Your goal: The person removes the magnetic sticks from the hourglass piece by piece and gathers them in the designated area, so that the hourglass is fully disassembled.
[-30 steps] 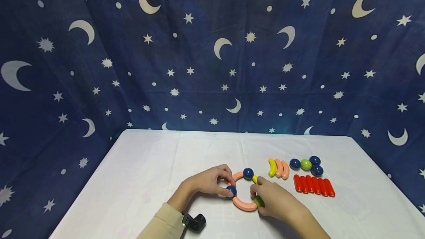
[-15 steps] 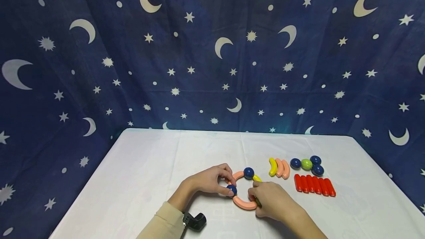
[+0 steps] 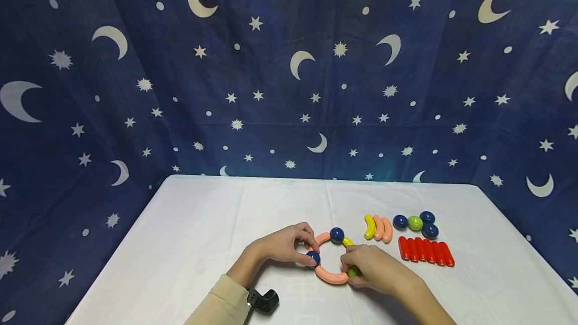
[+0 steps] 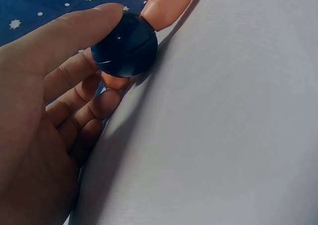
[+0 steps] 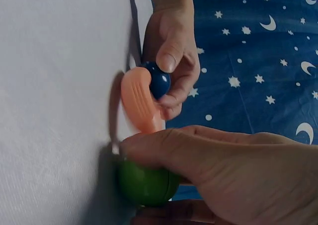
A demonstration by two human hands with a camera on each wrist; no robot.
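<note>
A ring of balls and curved rods lies on the white table. My left hand (image 3: pixel 289 244) pinches its left blue ball (image 4: pixel 126 46) between thumb and fingers. From that ball a salmon curved rod (image 3: pixel 331 278) runs along the near side, and another salmon rod (image 3: pixel 322 238) leads up to the far blue ball (image 3: pixel 336 235). A yellow curved rod (image 3: pixel 347 241) slopes from there towards my right hand (image 3: pixel 379 268), which hides its lower end. My right thumb and fingers grip a green ball (image 5: pixel 146 185) at the ring's right side, by the end of the near salmon rod.
To the right lie a loose yellow rod (image 3: pixel 370 227) and two salmon rods (image 3: pixel 382 229), a green ball (image 3: pixel 415 223) among blue balls (image 3: pixel 400 222), and a row of red rods (image 3: pixel 426 251). A starry blue curtain (image 3: pixel 271 64) hangs behind the table.
My right hand has shifted and turned a little about the green ball, which was mostly hidden half a second ago and shows more now. My left hand stays on its blue ball.
</note>
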